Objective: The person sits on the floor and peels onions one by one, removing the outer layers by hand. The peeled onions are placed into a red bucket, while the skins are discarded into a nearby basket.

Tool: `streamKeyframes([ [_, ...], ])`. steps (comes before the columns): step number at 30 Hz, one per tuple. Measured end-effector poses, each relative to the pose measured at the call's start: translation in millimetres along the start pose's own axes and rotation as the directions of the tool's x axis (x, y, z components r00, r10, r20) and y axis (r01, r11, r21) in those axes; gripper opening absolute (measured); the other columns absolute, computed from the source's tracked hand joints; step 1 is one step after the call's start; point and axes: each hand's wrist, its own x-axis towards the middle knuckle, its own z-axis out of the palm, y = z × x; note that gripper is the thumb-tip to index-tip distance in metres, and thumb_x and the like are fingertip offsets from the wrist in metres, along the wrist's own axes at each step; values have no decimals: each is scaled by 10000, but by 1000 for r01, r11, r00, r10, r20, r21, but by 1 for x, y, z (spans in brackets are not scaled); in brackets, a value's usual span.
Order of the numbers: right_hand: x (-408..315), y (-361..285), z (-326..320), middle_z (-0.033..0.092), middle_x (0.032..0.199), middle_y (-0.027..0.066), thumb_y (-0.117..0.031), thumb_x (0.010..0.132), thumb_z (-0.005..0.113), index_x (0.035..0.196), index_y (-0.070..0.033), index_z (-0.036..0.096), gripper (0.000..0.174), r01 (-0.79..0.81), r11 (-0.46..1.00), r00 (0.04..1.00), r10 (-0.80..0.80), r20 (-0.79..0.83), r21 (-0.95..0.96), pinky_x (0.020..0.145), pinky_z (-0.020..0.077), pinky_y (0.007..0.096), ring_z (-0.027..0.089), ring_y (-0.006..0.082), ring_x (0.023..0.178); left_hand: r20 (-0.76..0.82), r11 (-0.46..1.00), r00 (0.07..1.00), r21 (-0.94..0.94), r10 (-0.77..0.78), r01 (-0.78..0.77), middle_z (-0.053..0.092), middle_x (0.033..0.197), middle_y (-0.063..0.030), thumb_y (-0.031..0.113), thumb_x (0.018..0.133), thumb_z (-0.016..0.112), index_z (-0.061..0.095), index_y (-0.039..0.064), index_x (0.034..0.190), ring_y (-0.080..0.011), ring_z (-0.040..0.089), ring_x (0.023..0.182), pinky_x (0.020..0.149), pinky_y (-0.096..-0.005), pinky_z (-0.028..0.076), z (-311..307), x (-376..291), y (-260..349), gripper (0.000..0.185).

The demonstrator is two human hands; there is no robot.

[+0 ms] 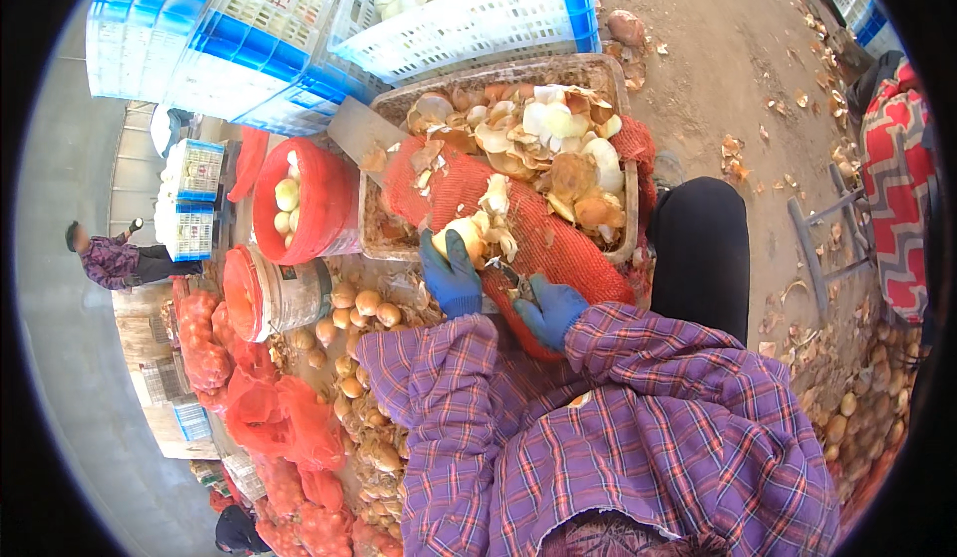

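Observation:
My left hand (453, 276), in a blue glove, holds a partly peeled onion (461, 239) with loose layers of skin hanging from its right side. Just to the right, my right hand (552, 312), gloved in blue too, is closed around a small tool (517, 282), apparently a knife, whose tip is near the onion's skins. Both hands are above a red mesh sack (553, 235) draped across a dirty plastic crate (628, 93). Onion skins (508, 134) fill much of this crate. A flat grey board or blade (364, 132) rests across the crate's left corner.
Left of the crate are a red-lined bucket (340, 205) of peeled onions and a white bucket (299, 295). Unpeeled onions (366, 303) lie on the floor. Stacked crates (463, 33) hold peeled onions ahead. A person (108, 258) stands at far left; another person's patterned clothing (893, 198) shows at right.

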Motion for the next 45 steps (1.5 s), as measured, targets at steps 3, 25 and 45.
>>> streamKeyframes([
  [3,5,9,0,635,810,255,-337,908,533,1025,-1,478,361,74,994,996,-78,-41,-85,682,486,508,630,429,771,64,994,998,105,29,-36,575,1124,-299,372,889,625,502,-80,1231,-418,577,1007,882,-455,451,-4,8,-1,580],
  [25,18,-11,6,631,780,237,-356,901,555,1023,-35,495,348,75,991,992,-85,-94,-107,657,483,513,629,419,740,307,737,793,-302,-526,605,624,887,-113,399,876,661,536,-24,1111,-149,596,588,451,-241,449,-52,-20,4,500],
  [45,29,-14,23,631,781,268,-301,904,535,987,6,482,322,0,943,997,23,67,-333,686,495,527,632,438,768,408,436,603,-432,-686,789,677,835,-115,561,861,598,581,39,1125,-218,658,551,407,-270,502,-49,-6,-10,585],
])
